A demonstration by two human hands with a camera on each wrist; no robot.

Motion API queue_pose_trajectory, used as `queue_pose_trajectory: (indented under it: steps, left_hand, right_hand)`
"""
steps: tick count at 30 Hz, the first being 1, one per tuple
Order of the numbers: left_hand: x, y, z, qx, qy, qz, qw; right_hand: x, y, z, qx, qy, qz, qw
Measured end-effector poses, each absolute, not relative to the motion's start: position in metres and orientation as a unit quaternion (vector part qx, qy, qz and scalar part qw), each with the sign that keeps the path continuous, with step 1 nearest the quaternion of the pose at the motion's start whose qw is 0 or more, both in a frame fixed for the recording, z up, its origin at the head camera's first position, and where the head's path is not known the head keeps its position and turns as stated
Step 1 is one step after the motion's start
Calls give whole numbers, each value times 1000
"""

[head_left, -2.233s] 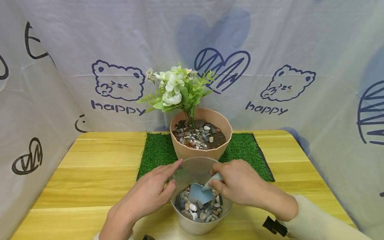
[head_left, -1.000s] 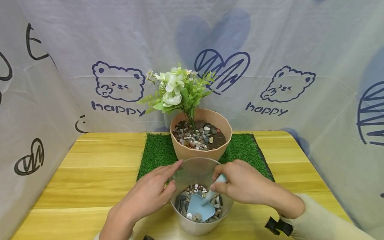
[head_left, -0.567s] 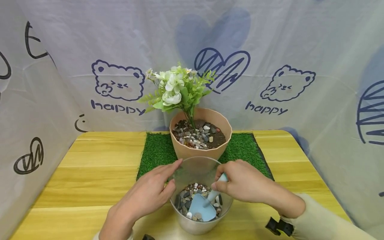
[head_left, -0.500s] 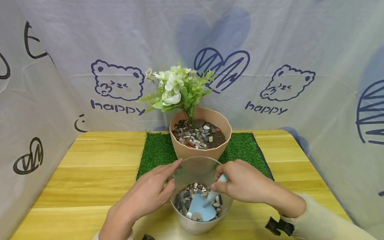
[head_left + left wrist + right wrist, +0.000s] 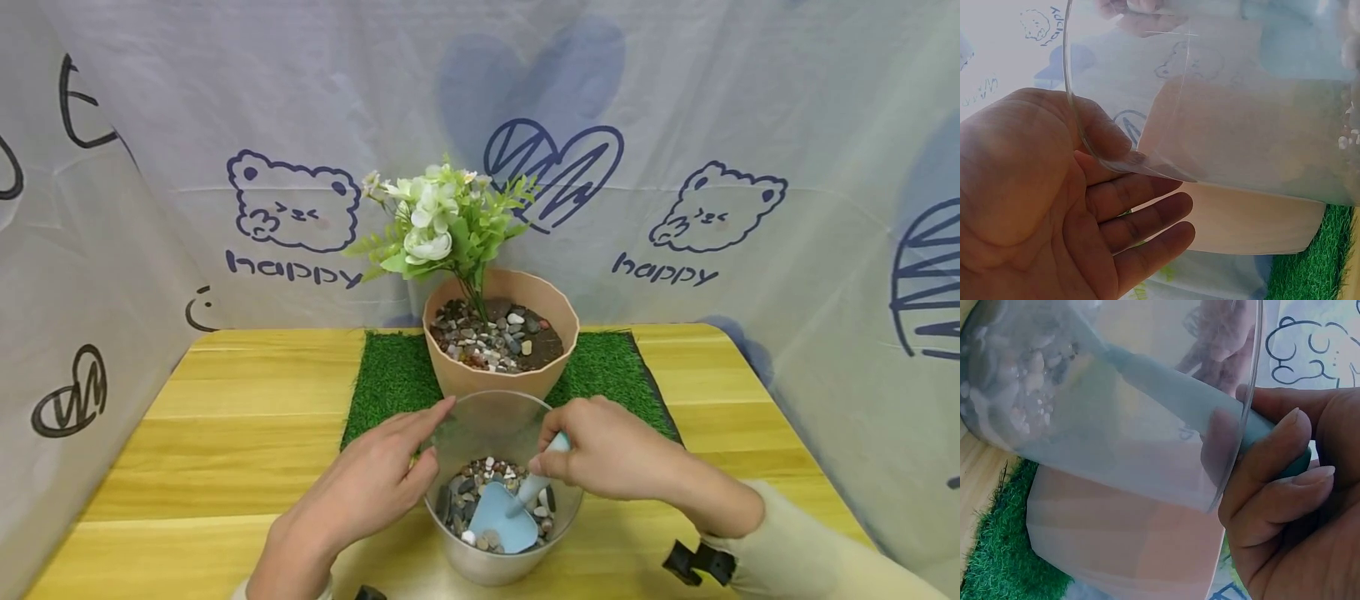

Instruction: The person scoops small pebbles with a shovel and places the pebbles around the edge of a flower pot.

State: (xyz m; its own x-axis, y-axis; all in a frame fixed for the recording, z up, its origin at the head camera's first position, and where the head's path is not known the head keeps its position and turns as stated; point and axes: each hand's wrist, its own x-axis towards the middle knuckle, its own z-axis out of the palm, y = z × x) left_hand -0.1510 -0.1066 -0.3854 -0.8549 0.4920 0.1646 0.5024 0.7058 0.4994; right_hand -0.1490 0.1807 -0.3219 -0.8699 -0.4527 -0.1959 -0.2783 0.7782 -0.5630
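Observation:
A clear plastic bucket (image 5: 491, 575) with pebbles (image 5: 463, 500) in its bottom stands on the table before me. My left hand (image 5: 375, 479) holds the bucket's left rim; in the left wrist view the thumb shows through the clear wall and the other fingers stretch along the outside. My right hand (image 5: 611, 450) grips the handle of a light blue trowel (image 5: 504, 518) inside the bucket. The blade lies low among the pebbles, with a few stones at its front edge. In the right wrist view, fingers (image 5: 1272, 444) wrap the handle's end at the rim.
Behind the bucket, a peach flowerpot (image 5: 498, 383) with soil, pebbles and white artificial flowers (image 5: 435, 212) stands on a green turf mat (image 5: 390, 383). The wooden table (image 5: 225, 433) ends at a printed cloth (image 5: 420, 100), which also hangs at both sides.
The trowel has come nearer and gone lower into the pebbles, its handle shifting right with the right hand. In the last half second it barely moves. The left hand stays put.

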Motion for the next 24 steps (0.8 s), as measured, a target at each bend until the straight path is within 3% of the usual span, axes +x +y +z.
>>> queue_pose_trajectory:
  steps: [24]
  left_hand:
    - [-150, -107, -386, -266, -924, -274, 12]
  right_hand:
    - [-149, 183, -320, -174, 905, -338, 188]
